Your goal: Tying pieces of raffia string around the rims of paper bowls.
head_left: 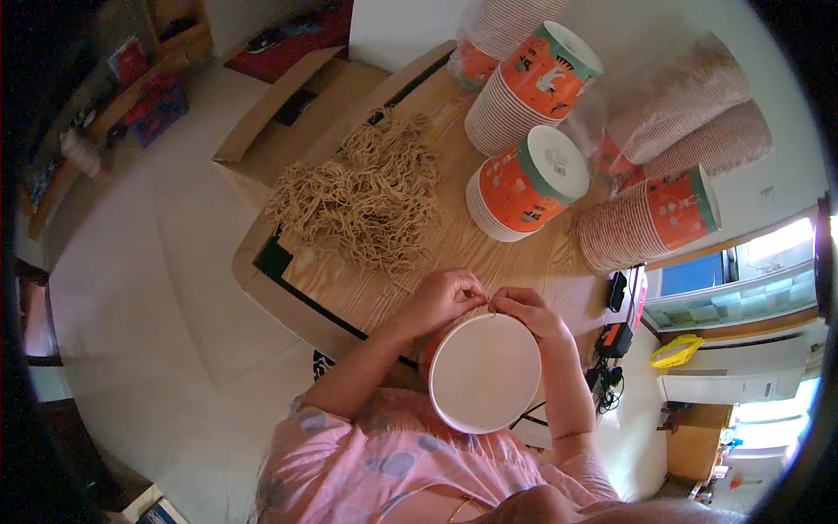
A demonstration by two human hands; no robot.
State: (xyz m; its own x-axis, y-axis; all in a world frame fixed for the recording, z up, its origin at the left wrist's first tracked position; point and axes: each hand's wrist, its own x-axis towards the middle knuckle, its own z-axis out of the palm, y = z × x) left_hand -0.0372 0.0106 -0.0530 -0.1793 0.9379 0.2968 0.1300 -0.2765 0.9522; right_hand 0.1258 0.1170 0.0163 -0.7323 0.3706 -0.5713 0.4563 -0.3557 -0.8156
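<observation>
A paper bucket (485, 374) rests against my body with its white, round open mouth turned up toward me. At its far rim my left hand (447, 301) and my right hand (530, 312) meet, both closed in a fingertip pinch. Between them shows a thin tan cord (492, 306), close to the rim; its exact path is partly hidden by my fingers. A tangled pile of tan cords (371, 196) lies on the wooden table, just beyond my left hand.
Stacks of orange and green paper buckets (528, 183) stand upside down at the table's far side, with more stacks (650, 218) lying to the right. An open cardboard box (305, 105) sits beyond the pile. Black cables and an adapter (614, 341) are at right.
</observation>
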